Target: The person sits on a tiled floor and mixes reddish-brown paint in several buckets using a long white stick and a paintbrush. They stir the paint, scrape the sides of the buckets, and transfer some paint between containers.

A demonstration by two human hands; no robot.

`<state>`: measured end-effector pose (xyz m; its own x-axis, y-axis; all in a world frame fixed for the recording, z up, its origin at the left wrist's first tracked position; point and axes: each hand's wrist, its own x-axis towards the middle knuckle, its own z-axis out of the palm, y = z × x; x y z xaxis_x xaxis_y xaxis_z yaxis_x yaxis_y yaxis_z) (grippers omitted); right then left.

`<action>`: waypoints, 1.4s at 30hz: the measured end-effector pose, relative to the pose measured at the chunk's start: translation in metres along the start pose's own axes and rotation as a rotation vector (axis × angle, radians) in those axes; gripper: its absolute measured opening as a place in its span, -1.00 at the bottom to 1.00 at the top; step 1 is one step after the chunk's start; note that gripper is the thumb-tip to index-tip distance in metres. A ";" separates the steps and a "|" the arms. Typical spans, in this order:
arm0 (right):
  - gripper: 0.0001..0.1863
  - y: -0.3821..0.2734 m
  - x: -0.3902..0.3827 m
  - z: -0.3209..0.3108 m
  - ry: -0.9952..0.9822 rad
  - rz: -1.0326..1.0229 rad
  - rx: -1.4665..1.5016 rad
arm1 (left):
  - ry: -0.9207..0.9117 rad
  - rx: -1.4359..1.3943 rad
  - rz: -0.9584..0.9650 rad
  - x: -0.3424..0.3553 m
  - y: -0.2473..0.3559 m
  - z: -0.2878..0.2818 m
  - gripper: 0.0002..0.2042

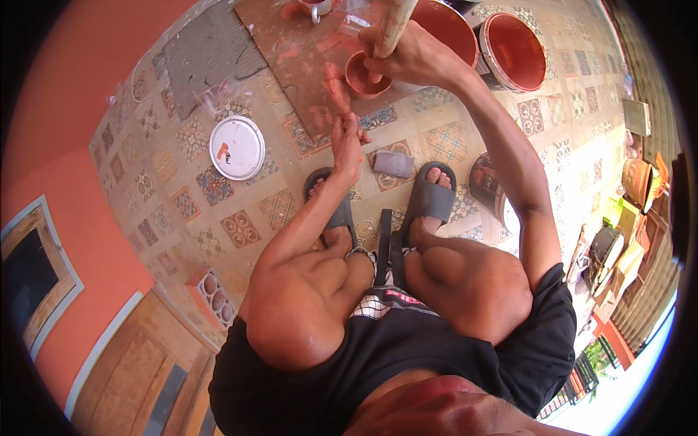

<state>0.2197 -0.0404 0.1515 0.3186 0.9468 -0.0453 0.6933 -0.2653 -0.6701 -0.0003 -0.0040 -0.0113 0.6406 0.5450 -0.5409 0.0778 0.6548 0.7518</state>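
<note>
Right hand (416, 58): closed round the pale stick (394, 27), which seems to reach into the bowl (355, 73).
Left hand (347, 145): gripping a red-coated tool (337, 89) beside it.
Bowl: on the red-stained board (285, 45).
Stroke: likely stirring; I'd keep it short, inside the rim.

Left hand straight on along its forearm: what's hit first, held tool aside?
Likely the small reddish-brown bowl, ahead of the left hand; hand height is unclear, so it might pass over.
</note>
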 end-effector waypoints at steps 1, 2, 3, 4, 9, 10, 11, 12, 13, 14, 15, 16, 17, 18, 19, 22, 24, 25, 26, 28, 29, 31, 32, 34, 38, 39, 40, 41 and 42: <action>-0.80 0.000 0.000 0.000 -0.006 0.018 0.067 | 0.008 -0.007 0.001 0.000 0.000 0.000 -0.80; -0.79 0.001 0.000 0.000 -0.007 0.027 0.125 | 0.014 -0.016 0.004 0.000 0.000 0.001 -0.80; -0.80 0.001 0.001 0.000 0.012 0.020 0.083 | 0.012 -0.010 -0.011 0.000 0.000 0.001 -0.80; -0.80 0.002 0.001 0.000 0.035 0.001 0.036 | 0.012 -0.003 -0.023 0.000 0.000 0.000 -0.80; -0.86 0.004 0.002 0.003 -0.032 0.102 0.014 | 0.003 -0.001 -0.030 -0.001 0.001 0.000 -0.80; -0.86 0.005 0.003 0.003 0.002 0.051 0.037 | 0.004 0.000 -0.035 0.000 0.001 -0.001 -0.80; -0.86 0.006 0.003 0.004 0.022 0.029 0.045 | 0.018 0.004 -0.045 0.000 0.001 -0.001 -0.80; -0.85 0.006 0.003 0.004 0.002 0.037 0.037 | 0.004 -0.006 -0.031 0.000 0.001 0.000 -0.80; -0.82 0.006 0.004 0.005 -0.029 0.077 0.014 | 0.002 -0.011 -0.024 0.000 0.001 0.000 -0.80; -0.79 0.007 0.004 0.005 -0.060 0.120 -0.007 | -0.004 -0.015 -0.024 0.000 0.001 0.000 -0.80; -0.79 0.007 0.004 0.005 -0.028 0.076 0.041 | 0.005 -0.008 -0.023 -0.001 0.001 0.000 -0.80; -0.79 0.007 0.004 0.004 0.004 0.031 0.086 | 0.011 -0.002 -0.024 0.000 0.001 0.000 -0.80; -0.80 0.008 0.004 0.004 0.036 -0.015 0.132 | 0.013 -0.001 -0.013 0.000 0.001 0.000 -0.80; -0.81 0.008 0.004 0.004 0.030 0.020 0.082 | 0.010 0.004 -0.022 0.000 0.001 0.000 -0.80; -0.82 0.008 0.004 0.003 0.024 0.054 0.032 | 0.001 0.004 -0.019 0.001 0.001 -0.001 -0.80; -0.85 0.008 0.004 0.004 0.013 0.069 0.016 | -0.013 0.003 -0.015 0.001 0.002 -0.002 -0.79; -0.84 0.009 0.004 0.004 0.031 0.040 0.053 | -0.015 0.005 -0.020 0.002 0.001 -0.002 -0.79; -0.82 0.009 0.003 0.004 0.049 0.018 0.075 | -0.009 0.009 -0.023 0.002 0.001 -0.002 -0.79; -0.80 0.009 0.003 0.005 0.053 0.055 0.078 | -0.002 0.012 -0.026 0.002 0.001 -0.002 -0.79; -0.83 0.008 0.003 0.004 -0.023 0.078 0.040 | -0.002 0.008 -0.021 0.002 0.000 -0.001 -0.79; -0.84 0.007 0.003 0.004 -0.068 0.122 0.011 | -0.004 0.007 -0.022 0.001 0.000 -0.001 -0.79; -0.88 0.006 0.003 0.003 -0.040 0.097 0.051 | 0.003 0.017 -0.018 0.002 0.000 -0.001 -0.79; -0.88 0.005 0.003 0.003 -0.010 0.087 0.105 | 0.007 0.023 -0.014 0.002 0.000 -0.002 -0.79; -0.87 0.003 0.004 0.003 -0.019 0.116 0.084 | -0.009 0.014 -0.011 0.002 0.000 -0.002 -0.79; -0.83 0.001 0.004 0.005 -0.032 0.107 0.055 | -0.009 0.001 -0.031 0.002 0.001 -0.003 -0.79; -0.82 0.001 0.005 0.006 -0.021 0.088 0.086 | -0.011 0.000 -0.023 0.002 0.001 -0.003 -0.79; -0.83 0.001 0.004 0.006 0.000 0.101 0.182 | -0.009 0.000 -0.021 0.002 0.002 -0.003 -0.79; -0.84 0.001 0.003 0.007 -0.005 0.083 0.103 | -0.009 -0.003 -0.010 0.002 0.003 -0.003 -0.79; -0.85 0.002 0.003 0.007 -0.026 0.112 0.014 | -0.002 -0.001 -0.021 0.002 0.003 -0.003 -0.79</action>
<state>0.2170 -0.0371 0.1449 0.3770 0.9157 -0.1393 0.6453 -0.3676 -0.6697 -0.0008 0.0007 -0.0111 0.6404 0.5299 -0.5559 0.0903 0.6669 0.7397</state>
